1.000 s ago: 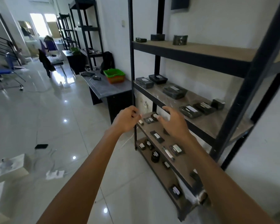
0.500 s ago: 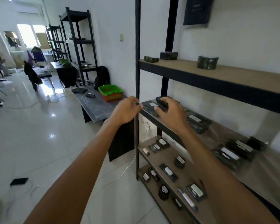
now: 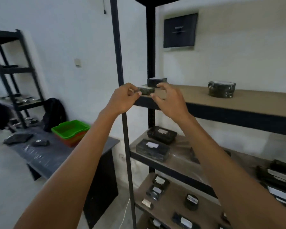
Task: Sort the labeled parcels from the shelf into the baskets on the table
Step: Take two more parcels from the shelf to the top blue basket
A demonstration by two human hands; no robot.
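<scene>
Left hand (image 3: 124, 98): fingers curled, tips at the left end of a small dark parcel (image 3: 147, 91); cannot tell if they actually grip it. Right hand (image 3: 169, 100): open, fingers spread and arched just beside the parcel's right end. The parcel lies at the front left corner of the upper shelf (image 3: 238, 100). A boxy parcel (image 3: 157, 81) is just behind it and a round one (image 3: 221, 89) lies well to the right. Green basket (image 3: 68, 129) stacked on an orange one, on the table (image 3: 45, 157), lower left.

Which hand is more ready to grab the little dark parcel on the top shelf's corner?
Probably the right hand: it is open, with thumb and fingers spread beside the small parcel. The left hand has curled fingers at the other end.
</scene>
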